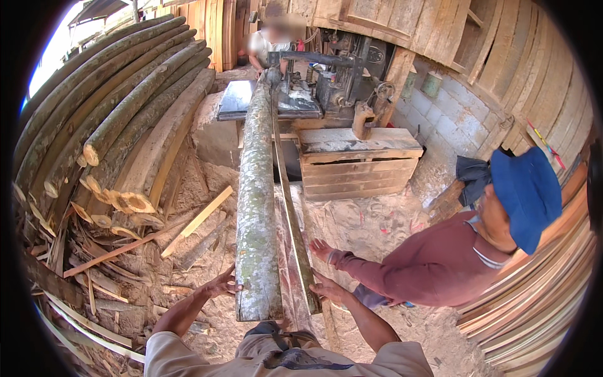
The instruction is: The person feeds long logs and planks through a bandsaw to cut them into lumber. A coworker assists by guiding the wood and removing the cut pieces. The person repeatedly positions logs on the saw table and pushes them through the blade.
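Head view: our left hand (224, 284) is on the left side of the log (257, 207), close to its near end. Fingers reach onto the bark; can't tell how far they wrap under. Likely there to steady the overhang and stop it rolling.

Our right hand (328, 288) is at the outer edge of the slab (292, 232), also near the end, fingers parted against the wood. Grip underneath is hidden, so can't tell if it's closed. We read the placement as keeping the slab upright and in line.

Log and slab run side by side away from us, a narrow gap between them at our end, converging toward the machine (339, 75). Far end of the log lies over the counter (235, 108), which presumably takes that load while our hands mind the near end.

Right of us, a co-worker in a maroon top (427, 270) has an open hand (321, 250) just beside the slab; contact unclear. Probably placed to catch or guide it. Second person (270, 47) is beyond the counter.

Further out: a plank box (361, 173) stands by the machine, offcuts (198, 223) litter the ground at left, logs (119, 132) are piled lengthwise behind them, and sawn strips (534, 308) are stacked at far right, likely clear of the working lane.
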A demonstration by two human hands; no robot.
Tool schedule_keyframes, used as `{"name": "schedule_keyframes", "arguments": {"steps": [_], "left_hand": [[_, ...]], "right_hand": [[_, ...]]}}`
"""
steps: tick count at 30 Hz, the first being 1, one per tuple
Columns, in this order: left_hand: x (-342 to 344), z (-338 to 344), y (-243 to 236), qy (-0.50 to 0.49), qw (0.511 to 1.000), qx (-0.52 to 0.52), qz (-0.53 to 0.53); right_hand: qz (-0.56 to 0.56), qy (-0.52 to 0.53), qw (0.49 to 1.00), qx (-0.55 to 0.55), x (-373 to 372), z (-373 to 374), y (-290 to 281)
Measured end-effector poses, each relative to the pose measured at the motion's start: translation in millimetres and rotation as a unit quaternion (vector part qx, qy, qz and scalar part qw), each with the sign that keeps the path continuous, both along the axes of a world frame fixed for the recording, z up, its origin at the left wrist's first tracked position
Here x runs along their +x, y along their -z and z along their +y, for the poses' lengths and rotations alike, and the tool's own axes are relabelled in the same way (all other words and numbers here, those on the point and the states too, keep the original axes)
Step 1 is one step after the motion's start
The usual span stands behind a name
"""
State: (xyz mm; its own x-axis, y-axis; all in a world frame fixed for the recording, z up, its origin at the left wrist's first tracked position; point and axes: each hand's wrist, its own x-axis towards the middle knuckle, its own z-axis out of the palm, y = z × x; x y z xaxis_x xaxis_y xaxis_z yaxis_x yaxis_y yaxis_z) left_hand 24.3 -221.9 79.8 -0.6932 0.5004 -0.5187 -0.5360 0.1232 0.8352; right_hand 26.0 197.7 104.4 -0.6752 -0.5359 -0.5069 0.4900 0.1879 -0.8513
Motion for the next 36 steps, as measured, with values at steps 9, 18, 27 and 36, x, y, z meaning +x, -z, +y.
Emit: {"name": "schedule_keyframes", "arguments": {"steps": [9,18,27,36], "left_hand": [[132.6,-3.0,27.0,-0.015,0.999,0.042,-0.025],[249.6,13.1,28.3,-0.005,1.000,0.027,-0.013],[368.7,9.0,93.6,-0.034,0.992,0.104,-0.064],[397.3,57.3,69.3,-0.016,0.994,0.107,-0.034]], "right_hand": [[0.024,-0.001,1.000,0.019,137.9,22.4,-2.8],[0.057,0.012,0.998,0.036,257.7,44.4,-5.0],[0.001,0.017,0.998,0.065,398.7,85.7,-18.9],[0.116,0.164,0.975,0.091,401.9,-31.3,62.2]]}}
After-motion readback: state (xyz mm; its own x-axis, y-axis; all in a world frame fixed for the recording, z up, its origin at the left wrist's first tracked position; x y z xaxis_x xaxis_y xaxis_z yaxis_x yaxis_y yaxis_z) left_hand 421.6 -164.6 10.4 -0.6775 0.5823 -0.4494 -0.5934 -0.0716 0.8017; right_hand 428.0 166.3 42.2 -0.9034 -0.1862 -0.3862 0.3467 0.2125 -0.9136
